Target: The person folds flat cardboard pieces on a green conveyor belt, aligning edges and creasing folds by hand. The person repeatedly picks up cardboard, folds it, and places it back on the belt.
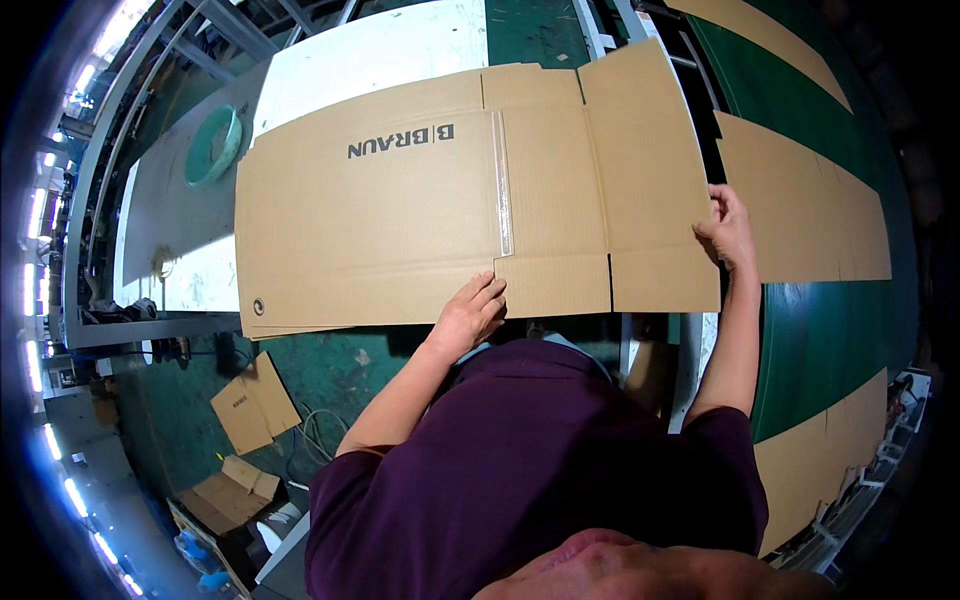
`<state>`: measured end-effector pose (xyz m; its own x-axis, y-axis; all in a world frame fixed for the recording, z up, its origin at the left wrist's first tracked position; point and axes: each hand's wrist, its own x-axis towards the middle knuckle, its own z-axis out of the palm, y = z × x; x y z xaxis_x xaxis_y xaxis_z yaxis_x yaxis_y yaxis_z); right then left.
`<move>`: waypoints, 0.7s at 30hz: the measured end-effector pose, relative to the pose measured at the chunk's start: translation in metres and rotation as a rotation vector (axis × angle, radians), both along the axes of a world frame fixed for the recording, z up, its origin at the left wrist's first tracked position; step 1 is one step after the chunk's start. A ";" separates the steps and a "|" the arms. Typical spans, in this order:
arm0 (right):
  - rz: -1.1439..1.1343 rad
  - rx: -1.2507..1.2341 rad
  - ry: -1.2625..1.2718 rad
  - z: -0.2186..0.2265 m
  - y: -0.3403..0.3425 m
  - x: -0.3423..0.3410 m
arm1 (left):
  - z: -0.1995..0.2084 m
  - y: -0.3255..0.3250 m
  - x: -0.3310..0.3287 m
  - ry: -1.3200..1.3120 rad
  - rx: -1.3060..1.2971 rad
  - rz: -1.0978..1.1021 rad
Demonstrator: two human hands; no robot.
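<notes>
A flat brown cardboard box blank (400,220) lies across the table before me, with dark print and a clear strip of tape along one crease. Its right panel (650,190) reaches past the table toward the conveyor. At its lower left edge a second layer of cardboard shows. My left hand (470,315) rests on the near edge, fingers laid flat on top beside the lower end of the tape. At the right edge, my right hand (730,230) grips the panel between thumb and bent fingers.
On my right a green conveyor belt (810,340) carries more flat cardboard blanks (800,205). A green plastic basin (212,145) sits on the white table (370,55) at the left. Cardboard pieces (255,405) and a cable lie on the green floor, lower left.
</notes>
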<state>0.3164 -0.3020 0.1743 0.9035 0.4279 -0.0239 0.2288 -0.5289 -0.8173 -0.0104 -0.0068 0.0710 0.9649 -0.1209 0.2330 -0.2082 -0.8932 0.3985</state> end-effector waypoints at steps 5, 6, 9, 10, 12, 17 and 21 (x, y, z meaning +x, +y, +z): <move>0.235 -0.079 -0.229 0.030 0.127 -0.114 | -0.012 -0.001 -0.003 -0.080 -0.013 0.001; 0.320 -0.217 -0.426 0.005 0.150 -0.125 | -0.015 0.000 -0.002 -0.103 -0.007 -0.006; 0.364 -0.595 -0.574 -0.062 0.215 -0.163 | -0.022 0.001 -0.003 -0.143 -0.093 0.018; 0.354 -0.693 -0.650 -0.082 0.225 -0.168 | -0.024 0.002 -0.003 -0.144 -0.127 0.030; 0.395 -0.750 -0.607 -0.096 0.226 -0.175 | -0.026 0.003 -0.002 -0.152 -0.202 0.057; 0.455 -0.495 -0.555 -0.112 0.210 -0.165 | -0.035 0.004 -0.005 -0.151 -0.141 0.026; 0.143 -0.517 -0.659 -0.135 0.182 -0.149 | -0.033 0.010 -0.003 -0.145 -0.087 -0.035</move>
<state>0.1674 -0.1202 0.0391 0.7393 0.6195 0.2639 0.6666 -0.7288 -0.1565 -0.0130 0.0030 0.0381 0.9161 -0.1272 0.3802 -0.2992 -0.8481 0.4373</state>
